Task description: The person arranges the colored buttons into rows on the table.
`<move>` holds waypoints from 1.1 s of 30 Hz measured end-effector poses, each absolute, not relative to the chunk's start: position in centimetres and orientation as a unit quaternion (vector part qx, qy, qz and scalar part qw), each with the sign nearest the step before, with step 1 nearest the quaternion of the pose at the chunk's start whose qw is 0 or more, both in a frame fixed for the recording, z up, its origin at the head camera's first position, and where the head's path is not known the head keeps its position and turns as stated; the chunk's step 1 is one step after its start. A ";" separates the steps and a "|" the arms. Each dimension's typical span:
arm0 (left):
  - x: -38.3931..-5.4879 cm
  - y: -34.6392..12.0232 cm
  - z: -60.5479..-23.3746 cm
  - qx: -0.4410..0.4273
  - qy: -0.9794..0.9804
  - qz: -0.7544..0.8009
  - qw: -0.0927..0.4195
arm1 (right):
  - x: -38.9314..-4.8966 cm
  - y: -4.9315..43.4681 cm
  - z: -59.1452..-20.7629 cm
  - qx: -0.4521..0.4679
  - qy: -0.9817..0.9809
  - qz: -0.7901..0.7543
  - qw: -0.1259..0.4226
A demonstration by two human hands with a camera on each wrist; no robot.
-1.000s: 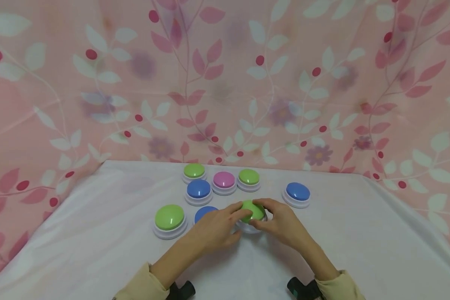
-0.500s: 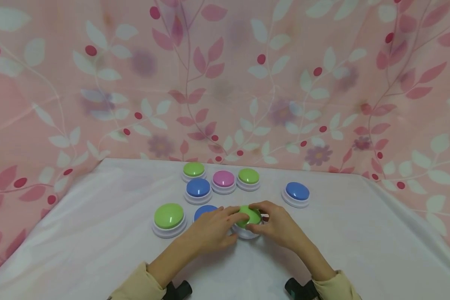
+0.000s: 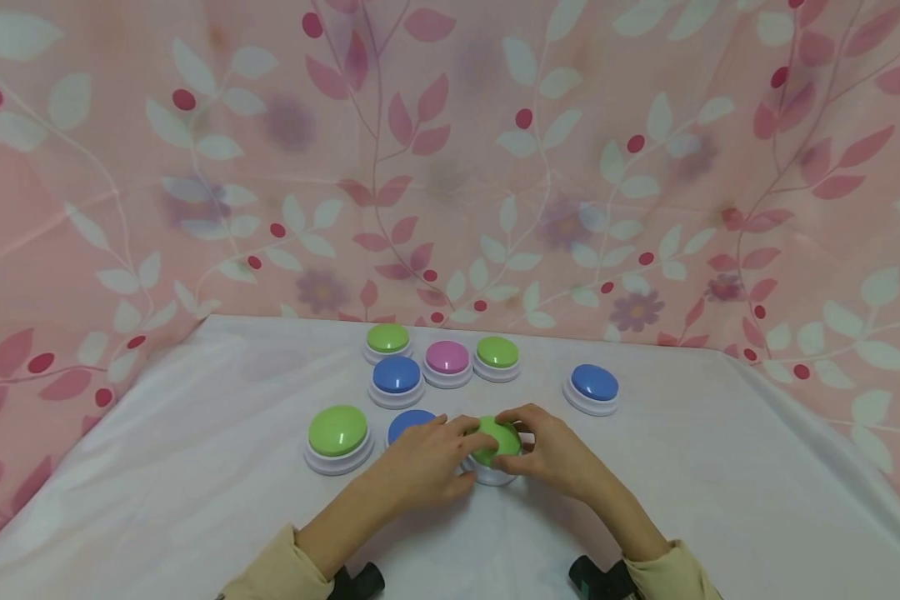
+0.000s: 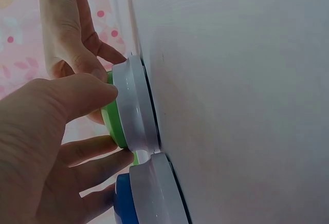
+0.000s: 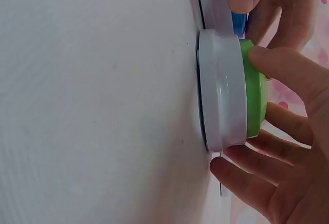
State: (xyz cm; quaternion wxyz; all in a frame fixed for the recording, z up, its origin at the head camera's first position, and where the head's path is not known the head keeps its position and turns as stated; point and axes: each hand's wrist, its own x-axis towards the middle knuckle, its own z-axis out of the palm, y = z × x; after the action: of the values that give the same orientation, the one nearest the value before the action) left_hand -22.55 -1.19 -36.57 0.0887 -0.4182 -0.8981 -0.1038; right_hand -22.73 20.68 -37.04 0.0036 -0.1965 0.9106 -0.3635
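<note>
A push button with a green dome (image 3: 501, 446) and a white base stands on the white cloth, between my two hands. My left hand (image 3: 423, 462) grips its left side, with the thumb near the rim and fingers reaching the dome. From the other side my right hand (image 3: 558, 457) grips it, thumb and fingers curled at the dome and base. In the right wrist view, the white base (image 5: 221, 90) appears to sit flat on the cloth. A blue push button (image 3: 408, 421) stands close beside it, partly hidden behind my left hand.
To the left is another green push button (image 3: 337, 433). Behind stand a blue one (image 3: 396, 377), a pink one (image 3: 447, 358) and two green ones (image 3: 387, 339). A separate blue button (image 3: 595, 383) stands to the right. A floral curtain (image 3: 450, 167) hangs behind the table.
Both hands have drawn the green push button slightly toward me and to the left, closer to the half-hidden blue button. The other buttons stay in place.
</note>
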 end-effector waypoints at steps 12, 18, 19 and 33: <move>-22.5 -1.1 -36.6 -0.423 -0.896 -0.087 0.104 | -22.7 20.8 -37.0 -0.200 0.913 -0.356 0.015; -22.4 -1.1 -36.6 -0.427 -0.894 -0.083 0.109 | -22.6 20.9 -36.9 -0.204 0.911 -0.357 0.019; -22.4 -1.1 -36.6 -0.427 -0.894 -0.081 0.110 | -22.6 20.9 -36.9 -0.205 0.911 -0.357 0.019; -22.3 -1.1 -36.6 -0.427 -0.895 -0.069 0.107 | -22.6 21.1 -36.9 -0.216 0.908 -0.360 0.021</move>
State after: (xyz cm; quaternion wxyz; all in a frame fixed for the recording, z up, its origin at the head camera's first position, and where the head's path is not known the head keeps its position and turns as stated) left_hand -22.34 -1.05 -36.58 0.1071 -0.4266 -0.8954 -0.0691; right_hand -22.63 21.10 -36.91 0.0210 -0.2155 0.9075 -0.3599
